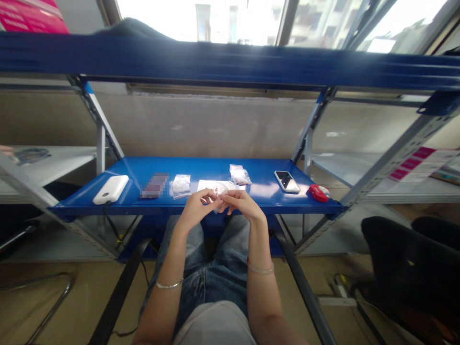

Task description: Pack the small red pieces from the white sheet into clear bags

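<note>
Counter (201,165) lay bare along its back edge, while at the front edge left hand (198,207) and right hand (244,203) pinched a tiny, unclear item (217,209) by a white sheet (206,184), plastic bags (181,185) near, phone (286,182) rightward, shelf (223,62) overhead.

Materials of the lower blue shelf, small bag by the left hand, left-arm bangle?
Blue shelf: likely painted metal, glossy, from its bright reflections.
Small bag: apparently thin clear plastic, shiny; see-through with glints.
Bangle: silver-coloured, probably polished metal; bright highlights, exact metal unclear.
</note>
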Action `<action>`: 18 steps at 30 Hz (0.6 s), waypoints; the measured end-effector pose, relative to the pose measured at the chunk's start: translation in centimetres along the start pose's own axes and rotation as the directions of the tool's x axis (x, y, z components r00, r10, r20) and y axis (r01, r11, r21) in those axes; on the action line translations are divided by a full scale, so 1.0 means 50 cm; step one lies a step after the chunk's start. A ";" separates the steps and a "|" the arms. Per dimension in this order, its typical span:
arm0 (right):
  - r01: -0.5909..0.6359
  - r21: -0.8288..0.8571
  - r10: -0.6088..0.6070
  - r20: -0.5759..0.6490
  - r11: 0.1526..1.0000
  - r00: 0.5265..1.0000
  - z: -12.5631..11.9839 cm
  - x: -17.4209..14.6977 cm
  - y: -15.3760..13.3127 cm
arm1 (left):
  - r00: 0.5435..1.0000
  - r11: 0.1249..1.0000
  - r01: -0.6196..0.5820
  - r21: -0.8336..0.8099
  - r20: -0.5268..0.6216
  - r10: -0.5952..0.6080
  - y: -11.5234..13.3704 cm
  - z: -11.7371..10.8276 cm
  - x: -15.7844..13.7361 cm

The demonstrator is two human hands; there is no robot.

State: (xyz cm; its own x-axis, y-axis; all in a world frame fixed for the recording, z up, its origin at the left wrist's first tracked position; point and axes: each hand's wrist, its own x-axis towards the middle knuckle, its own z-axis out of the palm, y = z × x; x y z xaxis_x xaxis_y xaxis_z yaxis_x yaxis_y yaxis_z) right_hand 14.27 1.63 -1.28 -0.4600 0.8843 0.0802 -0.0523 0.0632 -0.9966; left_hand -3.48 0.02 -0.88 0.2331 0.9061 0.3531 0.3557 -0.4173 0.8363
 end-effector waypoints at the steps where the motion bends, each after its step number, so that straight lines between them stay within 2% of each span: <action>1: -0.002 -0.011 0.002 0.011 1.000 1.000 0.001 -0.001 -0.002 | 1.000 1.000 -0.007 0.006 0.026 0.007 0.000 -0.001 -0.001; 7: 0.009 -0.108 -0.005 0.036 0.994 0.999 -0.003 -0.006 -0.003 | 0.995 0.999 -0.037 -0.022 0.093 0.039 0.012 -0.001 -0.007; 10: 0.019 -0.132 -0.015 0.036 0.991 0.999 -0.005 -0.008 -0.001 | 0.982 0.999 -0.013 -0.041 0.189 0.021 0.021 -0.001 -0.008; 14: 0.025 -0.083 -0.020 0.054 0.996 0.998 -0.001 -0.008 -0.003 | 0.956 0.992 0.027 -0.123 0.293 0.011 0.026 0.000 -0.008; 18: 0.048 -0.011 -0.046 0.124 0.999 0.991 0.006 -0.009 -0.008 | 0.951 0.983 0.020 -0.182 0.307 0.037 0.023 -0.001 -0.007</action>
State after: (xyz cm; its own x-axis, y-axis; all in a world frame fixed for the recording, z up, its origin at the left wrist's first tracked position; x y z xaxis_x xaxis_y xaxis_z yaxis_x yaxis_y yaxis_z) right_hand 14.24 1.10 -0.92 -0.5636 0.8161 0.1276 -0.0644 0.1106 -0.9918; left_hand -3.21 -0.75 -0.02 0.5126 0.8249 0.2384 0.1897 -0.3796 0.9055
